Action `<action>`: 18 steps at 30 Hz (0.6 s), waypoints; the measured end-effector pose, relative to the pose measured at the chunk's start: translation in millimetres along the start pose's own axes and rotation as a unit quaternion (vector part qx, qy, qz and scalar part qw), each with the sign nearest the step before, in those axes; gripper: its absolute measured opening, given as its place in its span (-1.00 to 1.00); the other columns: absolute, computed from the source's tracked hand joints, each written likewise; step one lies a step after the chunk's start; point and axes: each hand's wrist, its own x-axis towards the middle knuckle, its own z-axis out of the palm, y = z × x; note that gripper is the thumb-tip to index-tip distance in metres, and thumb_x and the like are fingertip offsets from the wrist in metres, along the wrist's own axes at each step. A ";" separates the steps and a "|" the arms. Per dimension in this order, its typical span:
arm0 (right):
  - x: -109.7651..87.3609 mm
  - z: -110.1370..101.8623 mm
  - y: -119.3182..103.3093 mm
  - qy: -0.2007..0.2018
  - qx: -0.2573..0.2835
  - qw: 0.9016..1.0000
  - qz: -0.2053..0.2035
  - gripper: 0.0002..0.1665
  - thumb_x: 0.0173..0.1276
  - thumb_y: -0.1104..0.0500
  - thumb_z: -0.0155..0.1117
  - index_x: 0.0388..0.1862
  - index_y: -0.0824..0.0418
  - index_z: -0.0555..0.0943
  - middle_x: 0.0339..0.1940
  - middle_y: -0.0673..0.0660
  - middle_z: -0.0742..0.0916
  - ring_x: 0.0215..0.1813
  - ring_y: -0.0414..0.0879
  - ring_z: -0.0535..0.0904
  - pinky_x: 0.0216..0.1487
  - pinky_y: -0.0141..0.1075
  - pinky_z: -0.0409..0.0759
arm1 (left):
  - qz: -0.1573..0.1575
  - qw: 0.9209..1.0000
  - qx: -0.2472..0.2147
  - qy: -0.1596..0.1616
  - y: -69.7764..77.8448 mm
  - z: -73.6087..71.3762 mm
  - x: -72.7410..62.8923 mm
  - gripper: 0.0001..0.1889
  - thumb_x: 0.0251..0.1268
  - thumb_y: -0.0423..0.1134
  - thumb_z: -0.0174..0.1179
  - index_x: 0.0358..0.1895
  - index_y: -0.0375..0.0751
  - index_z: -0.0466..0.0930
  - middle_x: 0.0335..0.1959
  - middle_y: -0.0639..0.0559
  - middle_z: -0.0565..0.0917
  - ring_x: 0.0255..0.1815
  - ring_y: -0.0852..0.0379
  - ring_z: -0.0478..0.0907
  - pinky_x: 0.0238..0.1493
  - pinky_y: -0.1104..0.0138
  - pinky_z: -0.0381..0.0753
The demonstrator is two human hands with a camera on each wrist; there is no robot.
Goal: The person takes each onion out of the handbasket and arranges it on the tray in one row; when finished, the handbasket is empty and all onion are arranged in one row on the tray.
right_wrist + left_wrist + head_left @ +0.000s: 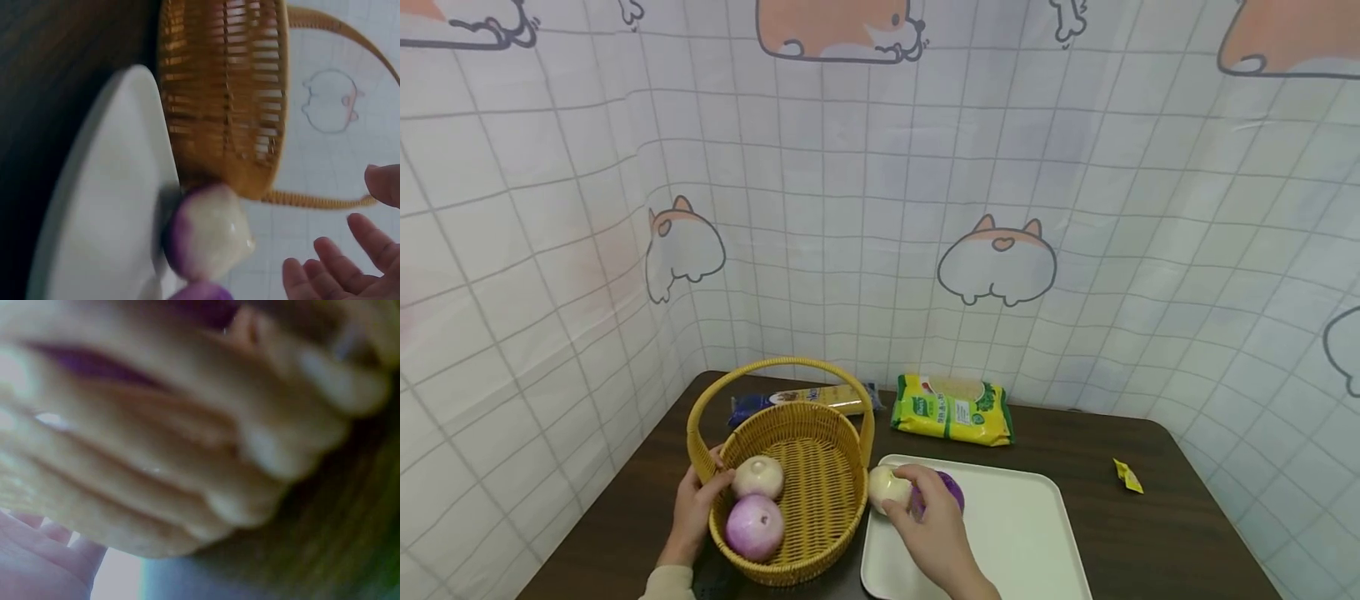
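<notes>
My left hand (pixel 694 507) grips the left rim of a woven wicker basket (pixel 820 500) near the foot of its tall handle. Inside, a white onion (pixel 758 478) and a purple onion (pixel 755 527) lie against the left wall. On the white tray (pixel 1022 533), beside the basket, sits a pale onion (pixel 886 490) with purple on its side (pixel 212 234). My right hand (pixel 936 533) is close to it; the right wrist view shows the fingers (pixel 334 275) spread and apart from it. Another purple onion (pixel 953 490) is partly hidden behind that hand. Blurred curled fingers fill the left wrist view.
Behind the basket lies a blue and yellow packet (pixel 805 400). A green and yellow bag (pixel 952 410) lies behind the tray. A small yellow wrapper (pixel 1127 476) is on the dark table (pixel 1157 533) at right. A patterned curtain (pixel 865 217) hangs behind.
</notes>
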 end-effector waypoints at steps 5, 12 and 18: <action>0.3 19.7 -9.6 -0.043 0.029 0.997 -0.049 -0.58 0.27 0.17 0.40 0.10 -0.02 0.54 0.14 -0.03 0.60 0.22 -0.10 0.50 0.11 -0.13 0.60 | -0.001 1.000 -0.001 0.003 -0.4 -2.3 0.2 -0.68 0.38 -0.36 0.12 0.04 -0.47 0.27 0.34 -0.20 0.37 0.16 0.19 0.40 -0.01 0.61 0.43; 3.2 49.9 -16.2 -0.113 -0.011 0.982 -0.149 -0.52 0.31 0.13 0.36 0.19 -0.01 0.49 0.17 -0.05 0.57 0.20 -0.16 0.49 0.17 -0.20 0.54 | -0.002 1.000 -0.003 0.004 -1.1 -4.0 -0.8 -0.67 0.38 -0.35 0.13 0.03 -0.48 0.26 0.34 -0.16 0.36 0.17 0.21 0.40 0.00 0.62 0.42; 5.2 69.8 -19.9 -0.137 -0.117 0.961 -0.209 -0.47 0.25 0.10 0.39 0.21 0.03 0.51 0.18 -0.06 0.57 0.23 -0.16 0.48 0.22 -0.22 0.50 | 0.006 1.000 -0.002 -0.005 -0.9 -1.0 0.6 -0.69 0.39 -0.37 0.11 0.03 -0.48 0.26 0.32 -0.21 0.39 0.19 0.14 0.41 0.00 0.60 0.44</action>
